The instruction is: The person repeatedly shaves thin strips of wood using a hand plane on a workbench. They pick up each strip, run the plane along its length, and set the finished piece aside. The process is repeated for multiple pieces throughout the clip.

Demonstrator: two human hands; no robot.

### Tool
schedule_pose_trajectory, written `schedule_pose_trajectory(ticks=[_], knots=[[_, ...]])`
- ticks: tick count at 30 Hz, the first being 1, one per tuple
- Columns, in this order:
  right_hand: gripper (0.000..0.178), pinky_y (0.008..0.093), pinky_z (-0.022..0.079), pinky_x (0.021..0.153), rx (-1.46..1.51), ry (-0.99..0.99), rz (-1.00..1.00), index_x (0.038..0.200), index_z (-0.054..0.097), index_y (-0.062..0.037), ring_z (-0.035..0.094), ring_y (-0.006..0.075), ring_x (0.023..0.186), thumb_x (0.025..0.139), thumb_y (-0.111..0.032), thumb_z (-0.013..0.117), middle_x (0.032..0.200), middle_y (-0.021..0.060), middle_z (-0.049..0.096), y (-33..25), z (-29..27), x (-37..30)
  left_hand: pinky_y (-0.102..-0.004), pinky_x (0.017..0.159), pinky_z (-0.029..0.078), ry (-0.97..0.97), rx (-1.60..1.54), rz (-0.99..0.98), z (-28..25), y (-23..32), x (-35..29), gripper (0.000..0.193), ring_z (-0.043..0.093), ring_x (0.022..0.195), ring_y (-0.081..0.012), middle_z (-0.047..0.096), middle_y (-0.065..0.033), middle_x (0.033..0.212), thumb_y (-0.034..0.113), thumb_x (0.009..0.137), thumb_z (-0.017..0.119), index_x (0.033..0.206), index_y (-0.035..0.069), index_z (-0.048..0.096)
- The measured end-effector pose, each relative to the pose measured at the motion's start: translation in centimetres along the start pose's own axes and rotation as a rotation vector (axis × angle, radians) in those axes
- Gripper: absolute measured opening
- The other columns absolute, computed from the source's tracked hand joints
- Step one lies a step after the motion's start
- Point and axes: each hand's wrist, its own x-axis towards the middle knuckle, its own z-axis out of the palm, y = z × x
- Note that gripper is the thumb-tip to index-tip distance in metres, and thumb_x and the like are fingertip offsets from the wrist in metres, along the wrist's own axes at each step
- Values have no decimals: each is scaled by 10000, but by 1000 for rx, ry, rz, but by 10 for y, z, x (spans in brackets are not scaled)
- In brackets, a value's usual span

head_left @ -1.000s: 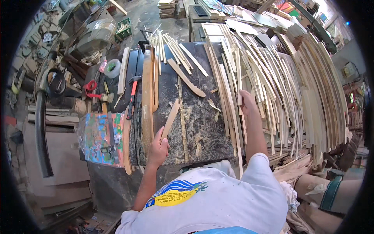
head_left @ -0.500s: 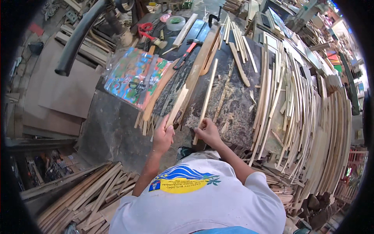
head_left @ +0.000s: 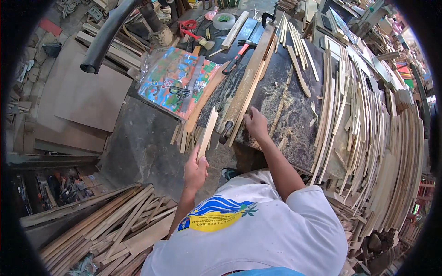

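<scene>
My left hand (head_left: 196,171) is wrapped round the lower end of a short, pale wooden stick (head_left: 208,134) with a notched tip, held upright in front of the bench. A long, thick wooden board (head_left: 248,76) runs away from me along the bench. Against its right side lies a thin, pale wooden strip (head_left: 235,129). My right hand (head_left: 256,124) is closed, its curled fingertips close beside that strip; whether they grip it is not visible. A dark metal part (head_left: 226,131) sits at the near end of the board.
A plastic-wrapped colourful package (head_left: 177,83), a red-handled hammer (head_left: 238,56), a paintbrush (head_left: 207,44) and a roll of tape (head_left: 223,21) lie on the bench left of the board. A black clamp (head_left: 268,17) stands at its far end. Many wooden strips (head_left: 350,115) are stacked at right.
My right hand has moved forward, and the thin strip it held now lies along the board's right side. My left hand has drawn the notched stick back from the board. The view has shifted.
</scene>
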Motion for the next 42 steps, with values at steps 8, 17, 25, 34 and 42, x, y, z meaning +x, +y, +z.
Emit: schedule_pose_trajectory(ticks=[8, 17, 25, 34, 42], knots=[[296, 572, 544, 876, -62, 50, 83, 1191, 675, 4, 693, 484, 1023, 948, -164, 687, 1031, 281, 717, -9, 20, 14, -289, 535, 512, 2, 127, -28, -4, 4, 2, 575, 575, 557, -94, 639, -31, 786, 123, 1060, 555, 1620, 41, 454], [239, 539, 561, 825, -110, 149, 42, 1146, 706, -54, 718, 459, 942, 947, -186, 689, 959, 223, 743, 6, 26, 40, -483, 784, 594, -127, 527, 104, -9, 7, 1, 594, 760, 876, -410, 748, -259, 1070, 116, 1027, 548, 1608, 37, 452], [264, 557, 563, 866, -86, 100, 61, 1160, 711, -18, 721, 472, 1005, 984, -211, 669, 1005, 258, 753, 3, 11, 63, -582, 944, 556, -277, 686, 203, -5, -2, -17, 670, 689, 1103, -517, 697, -314, 1247, 79, 1009, 555, 1657, 133, 395], [236, 572, 561, 880, -106, 87, 77, 1097, 682, -23, 722, 477, 992, 960, -215, 678, 991, 255, 751, 3, 5, 75, -604, 978, 536, -298, 925, -19, 27, 2, -7, 707, 683, 1115, -535, 683, -315, 1256, 89, 1030, 523, 1697, 199, 315], [290, 565, 553, 926, -128, 125, 105, 1168, 696, -21, 710, 472, 1067, 952, -214, 675, 1084, 262, 744, 2, 1, 98, -609, 953, 543, -316, 972, -85, 65, 44, 9, 722, 672, 1111, -545, 658, -346, 1255, 52, 1029, 511, 1705, 132, 271]])
